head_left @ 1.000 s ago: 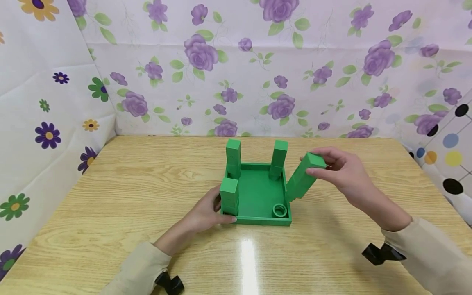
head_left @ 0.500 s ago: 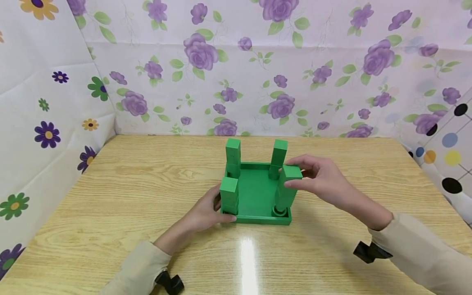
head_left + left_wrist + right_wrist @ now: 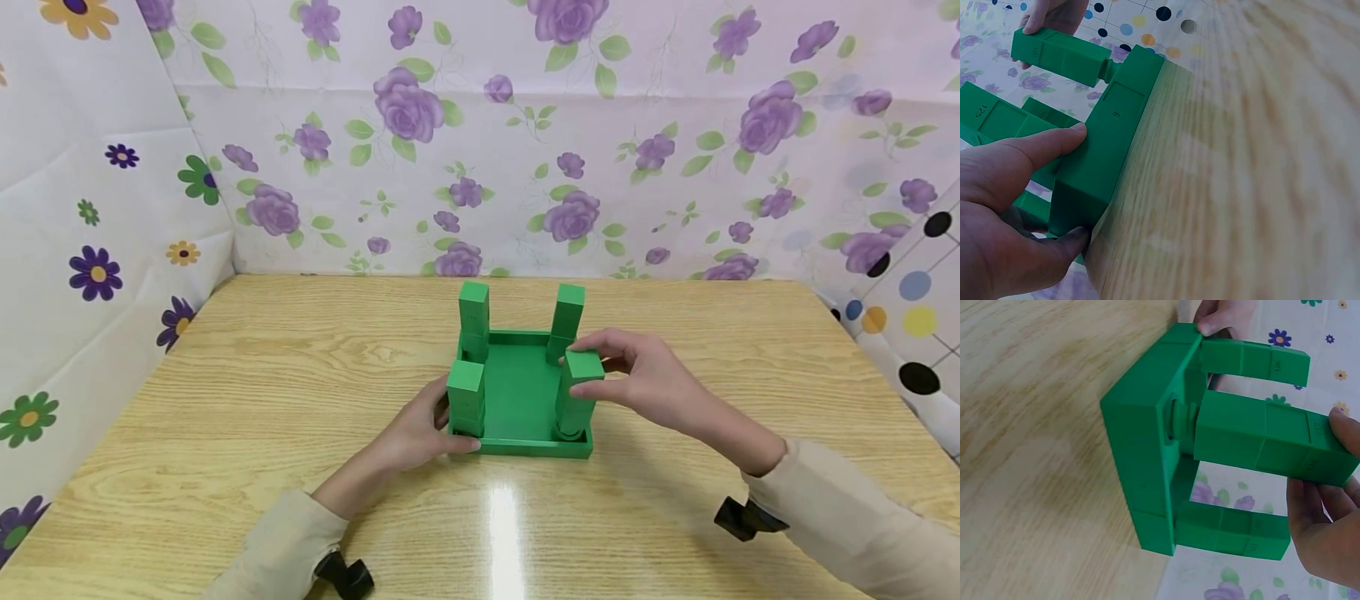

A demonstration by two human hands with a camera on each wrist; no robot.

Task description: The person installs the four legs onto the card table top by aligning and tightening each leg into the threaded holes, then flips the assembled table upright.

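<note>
A square green base [image 3: 517, 392] with a raised rim lies on the table, like an upturned toy table. Green square legs stand at three corners: front left [image 3: 467, 400], back left [image 3: 474, 321] and back right [image 3: 568, 312]. My right hand [image 3: 648, 383] pinches the upper end of a fourth leg [image 3: 576, 408] between thumb and fingers, over the front right corner. In the right wrist view, this leg's narrow round stub [image 3: 1190, 419] meets the round socket [image 3: 1172, 419], with its square body apart from the base. My left hand [image 3: 412, 429] grips the base's front left corner.
The wooden table [image 3: 300, 367] extends around the base on all sides. Behind it hangs a purple-flowered cloth [image 3: 405, 108], with patterned cloths at left and right. Black straps [image 3: 345, 575] sit on both sleeves.
My right hand has moved left and down, bringing the leg from a tilt outside the base to nearly upright over the socket. The left hand and base have stayed in place.
</note>
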